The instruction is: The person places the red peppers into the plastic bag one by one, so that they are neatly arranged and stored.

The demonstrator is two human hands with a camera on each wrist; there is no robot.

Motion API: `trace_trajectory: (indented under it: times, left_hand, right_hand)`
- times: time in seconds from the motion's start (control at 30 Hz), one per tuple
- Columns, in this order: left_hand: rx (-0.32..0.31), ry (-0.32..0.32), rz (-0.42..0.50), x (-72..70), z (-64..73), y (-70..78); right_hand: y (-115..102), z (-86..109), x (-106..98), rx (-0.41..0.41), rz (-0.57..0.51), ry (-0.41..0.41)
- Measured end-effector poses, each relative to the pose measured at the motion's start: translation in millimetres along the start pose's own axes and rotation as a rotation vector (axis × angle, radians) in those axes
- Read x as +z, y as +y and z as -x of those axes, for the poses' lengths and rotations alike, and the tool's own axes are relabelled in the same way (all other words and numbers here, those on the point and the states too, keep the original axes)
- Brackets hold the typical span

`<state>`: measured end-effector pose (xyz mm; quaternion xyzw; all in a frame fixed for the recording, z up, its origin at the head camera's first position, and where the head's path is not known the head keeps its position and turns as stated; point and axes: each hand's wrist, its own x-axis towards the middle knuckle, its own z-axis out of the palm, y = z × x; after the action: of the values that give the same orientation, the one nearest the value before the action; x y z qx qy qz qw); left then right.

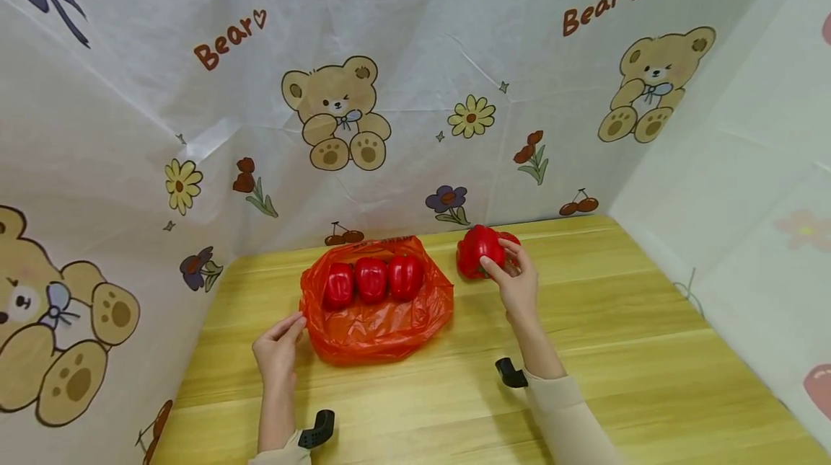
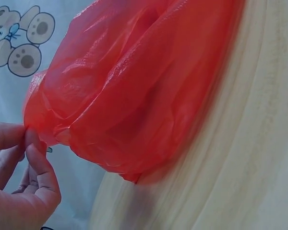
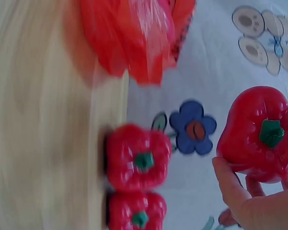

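At its left rim, a red plastic bag (image 1: 353, 350) is pinched between the thumb and finger of my left hand (image 1: 275, 353); the left wrist view shows this pinch on the bag's edge (image 2: 110, 100). Inside the open bag lie three red bell peppers (image 1: 371, 280) in a row. To the right of the bag, my right hand (image 1: 521, 290) holds another red bell pepper (image 3: 254, 132) with a green stem, raised off the table. Two more bell peppers (image 3: 138, 158) sit side by side on the table below it, partly hidden in the head view.
The wood-grain table (image 1: 584, 350) meets a white sheet (image 1: 415, 162) printed with bears and flowers, which hangs behind it and at both sides. Each wrist carries a black camera mount (image 1: 317, 429).
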<state>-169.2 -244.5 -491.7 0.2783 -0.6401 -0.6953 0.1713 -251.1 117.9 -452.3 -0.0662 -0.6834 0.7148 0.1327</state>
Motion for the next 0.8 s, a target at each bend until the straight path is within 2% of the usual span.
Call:
trace_trajectory:
  times: [0.37,0.6,0.8]
  left_hand:
    - [-0.009,-0.004,-0.012,-0.7,-1.9,2.3]
    - [-0.003,-0.003,-0.006,-1.3,-3.5,3.6]
    - [-0.013,-0.011,-0.011,-3.6,-2.5,3.6]
  right_hand:
    - [17,47.6,76,0.014,0.037,-0.185]
    - [30,72.3,118,-0.015,0.169,-0.299]
    - [46,88.5,142,-0.031,0.254,-0.354]
